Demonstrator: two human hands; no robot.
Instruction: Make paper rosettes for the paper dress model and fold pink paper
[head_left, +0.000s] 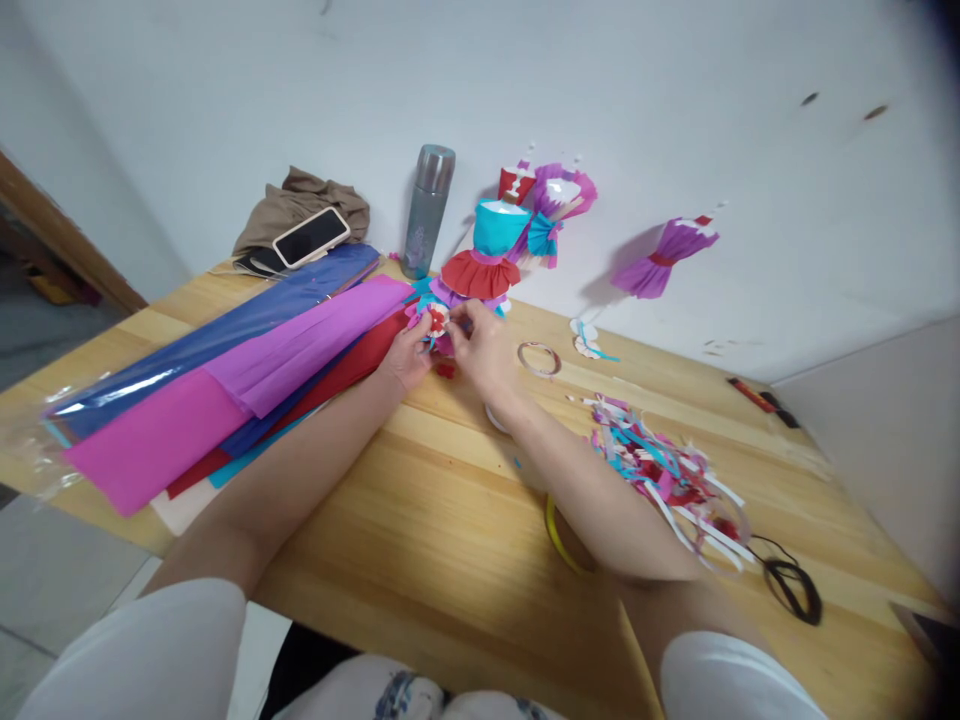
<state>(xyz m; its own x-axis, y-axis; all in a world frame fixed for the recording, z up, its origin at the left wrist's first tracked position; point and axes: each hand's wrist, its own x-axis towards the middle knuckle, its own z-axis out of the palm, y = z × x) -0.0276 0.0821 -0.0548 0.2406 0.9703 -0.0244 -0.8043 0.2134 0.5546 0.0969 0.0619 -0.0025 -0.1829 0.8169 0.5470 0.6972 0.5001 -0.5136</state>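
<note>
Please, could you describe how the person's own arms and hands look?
The left hand and the right hand wear no gloves, and both forearms are bare, with no watch or bracelet visible. The left sleeve and right sleeve are white, ending near the elbows.

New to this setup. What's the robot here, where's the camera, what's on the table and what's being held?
There's no robot: these are a person's own two bare hands. The single picture comes from a camera worn on the head, looking forward and down, so the forearms reach in from the bottom.

The left hand holds a small red-and-white paper flower. The right hand is at the flower's edge; whether it grips it is too small to tell.

On the wooden table, coloured paper sheets lie to the left, with a phone and an upright bottle behind. Small paper dresses stand near the wall, and a pile of paper scraps lies to the right.
</note>
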